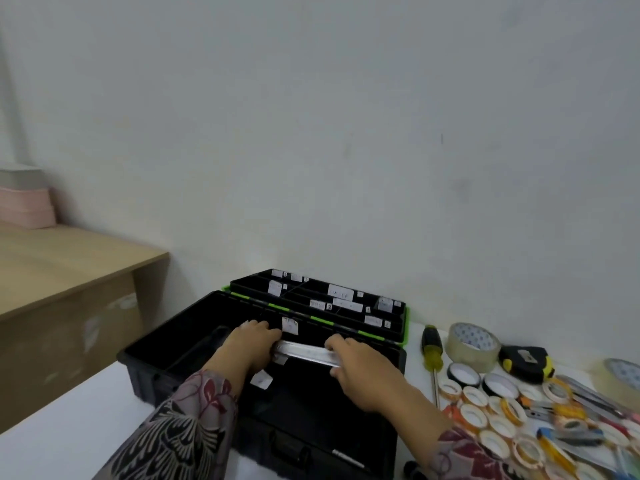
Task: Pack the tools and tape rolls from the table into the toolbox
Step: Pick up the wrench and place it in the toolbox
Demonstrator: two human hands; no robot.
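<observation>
The black toolbox (145, 362) stands open on the white table (69, 434), and its lid (346, 303) lies back behind it, with green edges and small compartments that carry white labels. Over the open inside of the toolbox both hands hold one silver bar (304, 351) - the left hand (251, 341) has its fingers curled around the left end, and the right hand (360, 365) has its fingers closed over the right end. The picture is blurred there, so I cannot tell if the bar is a tool or a part of the toolbox. The other things lie on the table to the right of the toolbox: just beside it a yellow and black screwdriver (432, 348), then a large clear tape roll (472, 346) and a black and yellow tape measure (528, 363). In front of these lies a dense group of small tape rolls (474, 396) - mostly orange and white, two black - mixed with some long tools that I cannot identify. To the left of the toolbox stands a wooden desk (52, 265).
</observation>
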